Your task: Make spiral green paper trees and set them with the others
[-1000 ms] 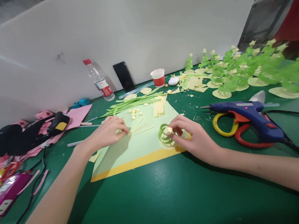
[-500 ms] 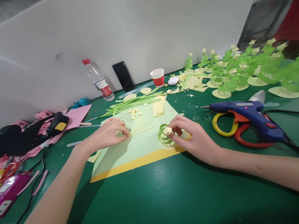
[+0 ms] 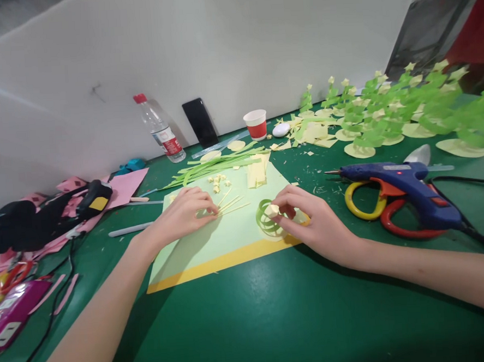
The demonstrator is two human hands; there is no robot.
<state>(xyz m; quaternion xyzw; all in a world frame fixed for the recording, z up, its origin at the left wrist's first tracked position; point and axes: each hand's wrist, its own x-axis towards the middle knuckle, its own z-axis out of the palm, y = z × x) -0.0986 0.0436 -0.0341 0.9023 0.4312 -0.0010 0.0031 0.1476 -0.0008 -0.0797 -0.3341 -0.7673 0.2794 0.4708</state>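
Note:
Thumb and fingertips of my left hand [image 3: 190, 212] come together over the near ends of several thin pale-yellow paper sticks [image 3: 236, 204], fanned out on a light green sheet [image 3: 200, 243]. How many sticks the fingers pinch is hidden. On the right, my right hand [image 3: 309, 212] holds a small pale-yellow paper star [image 3: 272, 211] between thumb and fingers. Beside the star, a curled green paper strip [image 3: 263, 219] hangs in loops over a pale paper disc. Small folded yellow stars [image 3: 217, 182] and a stack of yellow strips [image 3: 257, 173] lie on the sheet beyond my hands.
A blue glue gun [image 3: 402, 185] lies over red-and-yellow-handled scissors [image 3: 364, 209] at right. Behind it stand several green paper plants [image 3: 370, 129]. A bottle [image 3: 168, 139], phone [image 3: 200, 122] and paper cup [image 3: 256, 126] line the wall. Pink paper [image 3: 125, 188] and a purple power strip [image 3: 18, 309] are left.
My left hand has moved slightly right and away from me along the sticks, covering more of their near ends. My right hand, with the star, has stayed in nearly the same place.

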